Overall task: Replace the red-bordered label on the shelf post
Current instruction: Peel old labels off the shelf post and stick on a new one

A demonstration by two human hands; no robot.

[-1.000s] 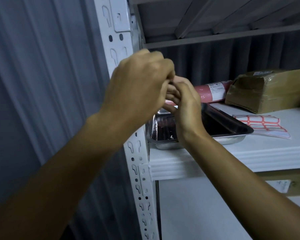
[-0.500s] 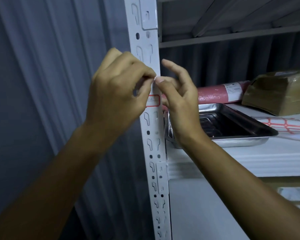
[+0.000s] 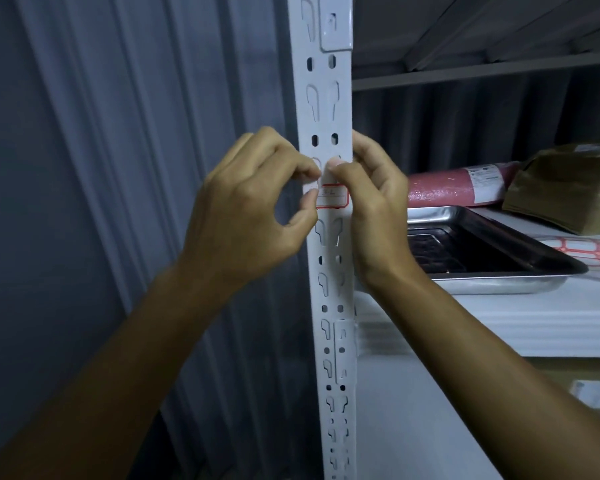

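Head view, L hand & R hand grips both pinched on red-bordered label, stuck on shelf post.

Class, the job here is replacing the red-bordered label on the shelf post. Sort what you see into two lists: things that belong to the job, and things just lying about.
Belongs to the job:
- red-bordered label
- shelf post
- left hand, fingertips at the label's left edge
- right hand, thumb at its top
- sheet of red-bordered labels, probably the spares

Lying about:
- metal tray
- pink roll
- brown parcel
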